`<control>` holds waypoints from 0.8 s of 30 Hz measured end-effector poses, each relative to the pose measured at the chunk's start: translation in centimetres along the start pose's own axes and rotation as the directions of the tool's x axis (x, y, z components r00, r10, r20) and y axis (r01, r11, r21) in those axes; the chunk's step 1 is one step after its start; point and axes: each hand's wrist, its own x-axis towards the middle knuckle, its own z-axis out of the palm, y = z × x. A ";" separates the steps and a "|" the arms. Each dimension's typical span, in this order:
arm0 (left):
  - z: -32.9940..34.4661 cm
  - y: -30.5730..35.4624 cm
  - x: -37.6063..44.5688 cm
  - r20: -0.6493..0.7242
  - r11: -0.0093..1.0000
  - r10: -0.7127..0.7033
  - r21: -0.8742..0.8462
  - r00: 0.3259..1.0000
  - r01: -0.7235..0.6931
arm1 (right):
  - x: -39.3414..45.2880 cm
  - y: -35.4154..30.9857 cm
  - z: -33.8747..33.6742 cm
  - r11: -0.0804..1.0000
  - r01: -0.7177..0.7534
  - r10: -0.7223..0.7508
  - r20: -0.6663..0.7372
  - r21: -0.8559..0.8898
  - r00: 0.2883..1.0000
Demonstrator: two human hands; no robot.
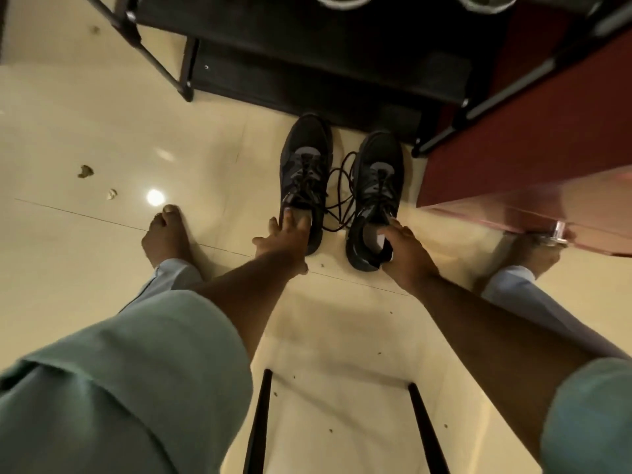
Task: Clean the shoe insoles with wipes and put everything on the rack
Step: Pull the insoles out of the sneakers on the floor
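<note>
Two dark sneakers with grey tongues and loose black laces stand side by side on the cream floor in front of the black shoe rack point(307, 73). My left hand point(285, 239) lies with spread fingers over the heel opening of the left sneaker point(304, 165). My right hand point(407, 248) grips the heel collar of the right sneaker point(376, 179), whose grey insole point(371, 236) shows inside the opening. No wipes are in view.
A red-brown door or cabinet panel point(533, 145) stands at the right with a metal fitting at its foot. My bare feet point(164, 237) rest on the tiles either side. Black stool legs point(260, 422) frame the floor below me. Small scraps point(85, 171) lie left.
</note>
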 end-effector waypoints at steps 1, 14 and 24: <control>-0.8 0.6 -1.4 -0.023 1.000 0.017 -0.012 1.000 -0.017 | -0.8 -1.4 -1.4 1.000 0.002 -0.002 0.008 -0.006 1.000; -18.0 -1.8 -21.2 -0.546 0.999 0.014 -0.018 0.838 -0.028 | -12.9 -26.9 -18.5 0.901 0.360 -0.399 -0.136 -0.242 0.907; -29.0 -7.9 -27.0 -0.921 0.999 0.037 0.048 0.388 0.018 | -15.9 -39.9 -27.2 0.775 0.498 -0.628 -0.377 -0.389 0.681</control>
